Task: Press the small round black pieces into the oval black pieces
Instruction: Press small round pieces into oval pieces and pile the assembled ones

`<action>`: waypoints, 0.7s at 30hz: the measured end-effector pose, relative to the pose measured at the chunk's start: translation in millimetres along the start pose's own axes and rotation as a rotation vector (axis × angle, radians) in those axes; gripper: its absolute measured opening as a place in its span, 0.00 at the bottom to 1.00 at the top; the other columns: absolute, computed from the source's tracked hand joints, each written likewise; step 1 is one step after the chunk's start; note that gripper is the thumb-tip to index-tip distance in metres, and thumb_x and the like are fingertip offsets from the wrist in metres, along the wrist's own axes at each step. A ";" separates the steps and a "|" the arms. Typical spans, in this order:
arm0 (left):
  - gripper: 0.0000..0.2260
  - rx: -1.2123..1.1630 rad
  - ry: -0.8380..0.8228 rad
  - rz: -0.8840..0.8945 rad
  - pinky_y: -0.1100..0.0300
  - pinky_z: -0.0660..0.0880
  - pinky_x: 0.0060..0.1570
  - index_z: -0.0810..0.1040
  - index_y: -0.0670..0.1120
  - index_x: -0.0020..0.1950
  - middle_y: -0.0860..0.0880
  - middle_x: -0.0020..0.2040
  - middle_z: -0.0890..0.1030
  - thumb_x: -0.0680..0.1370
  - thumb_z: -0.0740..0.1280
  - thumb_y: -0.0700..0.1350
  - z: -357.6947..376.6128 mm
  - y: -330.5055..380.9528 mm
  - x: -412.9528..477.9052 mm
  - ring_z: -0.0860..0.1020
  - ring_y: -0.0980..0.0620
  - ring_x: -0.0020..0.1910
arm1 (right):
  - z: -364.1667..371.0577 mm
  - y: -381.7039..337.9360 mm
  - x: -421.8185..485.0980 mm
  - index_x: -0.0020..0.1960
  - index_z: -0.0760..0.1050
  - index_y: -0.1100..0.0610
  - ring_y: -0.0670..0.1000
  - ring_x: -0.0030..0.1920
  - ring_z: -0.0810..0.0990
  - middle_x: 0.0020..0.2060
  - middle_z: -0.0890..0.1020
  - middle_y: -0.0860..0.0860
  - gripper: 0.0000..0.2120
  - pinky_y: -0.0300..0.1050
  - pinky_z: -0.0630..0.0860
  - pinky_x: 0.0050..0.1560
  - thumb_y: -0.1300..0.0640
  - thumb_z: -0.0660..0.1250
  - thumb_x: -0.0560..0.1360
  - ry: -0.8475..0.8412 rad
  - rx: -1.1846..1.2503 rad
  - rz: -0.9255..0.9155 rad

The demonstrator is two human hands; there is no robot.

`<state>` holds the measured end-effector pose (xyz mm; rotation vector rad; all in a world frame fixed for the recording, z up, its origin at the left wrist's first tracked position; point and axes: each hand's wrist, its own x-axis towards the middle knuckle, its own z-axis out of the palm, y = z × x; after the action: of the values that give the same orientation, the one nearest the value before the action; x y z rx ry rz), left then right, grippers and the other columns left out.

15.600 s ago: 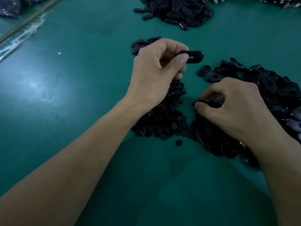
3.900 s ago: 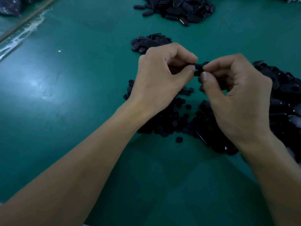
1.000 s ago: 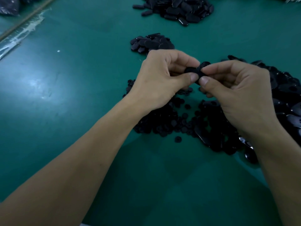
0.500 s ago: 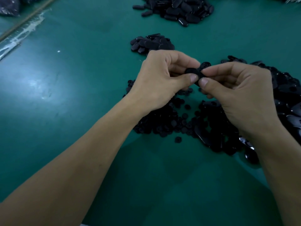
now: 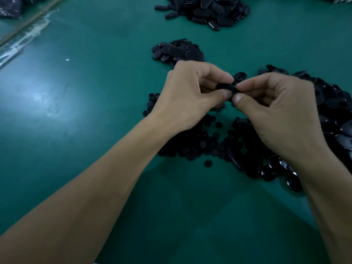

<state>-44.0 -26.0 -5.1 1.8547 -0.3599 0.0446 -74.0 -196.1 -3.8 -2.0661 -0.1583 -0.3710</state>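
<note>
Both the left hand point(image 5: 186, 96) and the right hand point(image 5: 276, 111) are pinched on one oval black piece point(image 5: 225, 87) above the small round black pieces point(image 5: 200, 145) heaped on the counter point(image 5: 76, 111); pressed askew, it could be dropped among them.

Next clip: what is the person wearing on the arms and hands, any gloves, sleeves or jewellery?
Nothing visible. The left hand and right hand are ungloved, no rings showing; the left forearm and right forearm are bare to the frame edge: no sleeves, watch or bands.
</note>
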 end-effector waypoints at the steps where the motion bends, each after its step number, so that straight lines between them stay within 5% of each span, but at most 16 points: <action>1: 0.10 0.005 0.002 0.002 0.54 0.83 0.47 0.83 0.54 0.46 0.50 0.40 0.85 0.73 0.77 0.40 0.0 0.0 0.1 0.85 0.53 0.40 | -0.3 -0.7 -0.1 0.43 0.79 0.43 0.41 0.39 0.83 0.38 0.84 0.37 0.05 0.38 0.80 0.44 0.52 0.72 0.72 0.005 -0.008 -0.002; 10: 0.10 0.066 0.022 0.061 0.66 0.77 0.42 0.82 0.54 0.46 0.57 0.38 0.83 0.74 0.77 0.40 4.0 1.4 -1.0 0.82 0.61 0.37 | -2.0 -3.3 -2.0 0.43 0.79 0.41 0.41 0.40 0.84 0.39 0.84 0.37 0.06 0.36 0.79 0.44 0.53 0.72 0.73 0.030 -0.017 -0.030; 15: 0.10 0.078 0.061 0.083 0.62 0.80 0.44 0.82 0.53 0.47 0.55 0.39 0.84 0.74 0.76 0.38 2.9 2.4 -1.4 0.83 0.59 0.38 | -2.6 -4.9 -2.2 0.46 0.80 0.40 0.42 0.41 0.84 0.38 0.84 0.39 0.08 0.34 0.78 0.44 0.55 0.71 0.76 0.034 -0.005 -0.033; 19: 0.09 0.087 0.173 0.059 0.58 0.82 0.47 0.82 0.51 0.49 0.52 0.41 0.85 0.75 0.75 0.38 -4.4 3.4 3.4 0.84 0.56 0.39 | -3.5 -1.3 -3.6 0.59 0.81 0.49 0.41 0.49 0.81 0.48 0.83 0.41 0.09 0.34 0.75 0.54 0.55 0.66 0.80 0.086 -0.267 -0.042; 21: 0.09 0.088 0.252 0.031 0.60 0.82 0.46 0.82 0.50 0.53 0.53 0.42 0.85 0.76 0.74 0.38 -13.9 3.1 8.6 0.84 0.58 0.38 | -9.3 3.9 -3.9 0.66 0.78 0.53 0.52 0.61 0.76 0.58 0.80 0.51 0.14 0.44 0.68 0.63 0.53 0.64 0.81 0.077 -0.523 -0.004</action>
<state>-34.5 -15.8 4.0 1.9038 -0.2132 0.3172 -78.5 -206.0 -4.0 -2.5597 -0.0171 -0.5359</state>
